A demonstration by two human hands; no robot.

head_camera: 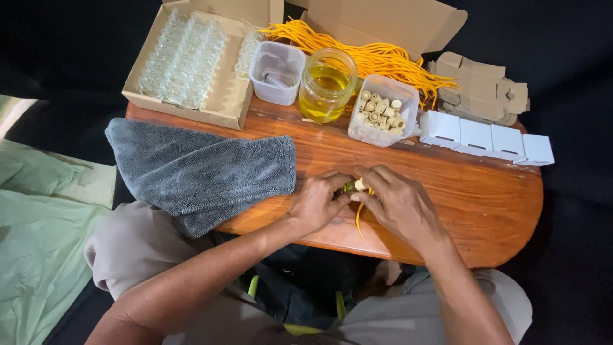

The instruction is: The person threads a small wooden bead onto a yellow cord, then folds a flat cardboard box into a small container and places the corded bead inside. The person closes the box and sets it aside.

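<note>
1. Far left, a grey towel (198,172) lies folded on the wooden table (472,211), and behind it a cardboard box (223,105) is packed with rows of small clear glass bottles (182,57).
2. Left hand (316,203) is pinched around a small bottle (349,186), which sits between both hands near the table's front edge.
3. Right hand (399,201) grips the pale cork (361,184) on that bottle; a yellow string (359,217) hangs toward the person. Both hands are equally close.
4. Behind them: a near-empty plastic tub (276,71), a jar of yellow oil (327,86), a tub of corks (382,110).
5. Far right, 4 small white boxes (488,137) stand in a row.
</note>
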